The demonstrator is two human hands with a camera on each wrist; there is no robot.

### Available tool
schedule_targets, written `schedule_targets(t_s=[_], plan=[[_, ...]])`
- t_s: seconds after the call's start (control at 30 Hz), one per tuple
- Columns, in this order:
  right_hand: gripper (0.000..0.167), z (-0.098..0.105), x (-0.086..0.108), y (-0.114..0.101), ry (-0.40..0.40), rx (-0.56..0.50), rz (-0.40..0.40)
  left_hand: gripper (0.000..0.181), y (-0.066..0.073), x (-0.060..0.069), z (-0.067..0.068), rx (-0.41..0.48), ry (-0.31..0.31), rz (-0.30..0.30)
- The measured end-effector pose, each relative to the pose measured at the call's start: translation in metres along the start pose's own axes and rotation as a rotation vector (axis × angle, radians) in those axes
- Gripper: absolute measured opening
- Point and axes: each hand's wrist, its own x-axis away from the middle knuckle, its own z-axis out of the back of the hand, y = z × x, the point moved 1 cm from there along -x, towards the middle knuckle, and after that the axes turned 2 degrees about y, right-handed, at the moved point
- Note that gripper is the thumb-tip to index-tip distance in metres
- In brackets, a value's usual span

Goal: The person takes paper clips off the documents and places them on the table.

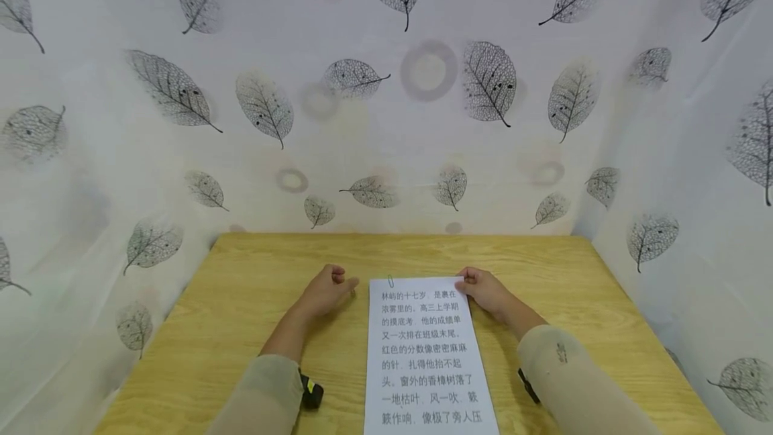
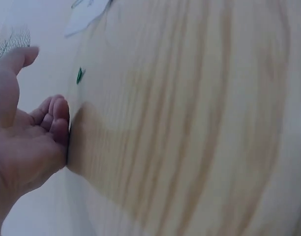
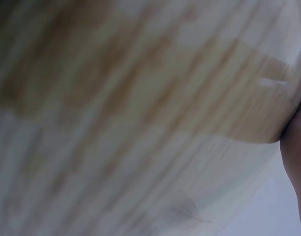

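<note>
One white rectangular paper sheet with large dark printed characters point(image 1: 429, 356) lies on the yellow wood-grain desk point(image 1: 260, 267) between your hands, its long axis running away from you and its near end out of view. Your right hand point(image 1: 486, 292) grips the far right corner, thumb over the printed face; how far the fingers reach underneath you cannot tell, since the right wrist view catches only the hand's edge.

Your left hand point(image 1: 326, 291) rests just beyond the sheet's left side, fingers loosely bent and apparently holding nothing, thumb pointing toward the paper without touching it.

The relation that seems to count most is with the thin wire paper clip point(image 1: 390, 281) at the sheet's far edge, near its left corner. It lies to the right of your left fingers, its long axis nearly in line with the sheet's, one end sticking out past the edge. Your left hand is the nearer to it; your right is at the opposite corner. In the left wrist view, a small green object point(image 2: 80, 75) shows near your left fingers, too small to identify.
</note>
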Motion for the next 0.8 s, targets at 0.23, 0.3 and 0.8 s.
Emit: schedule_targets(t_s=[0.23,0.3,0.8], plan=[[0.016,0.001,0.000,-0.001,-0.001,-0.011,-0.009,0.059,0.013,0.001,-0.015,0.076,0.059,0.001],[0.016,0.002,0.000,0.000,-0.001,-0.009,-0.005,0.053,0.017,0.002,-0.019,0.051,0.079,-0.002],[0.017,0.001,-0.001,0.002,-0.011,-0.035,0.011,0.043,0.052,0.009,-0.041,-0.144,0.157,-0.139]])
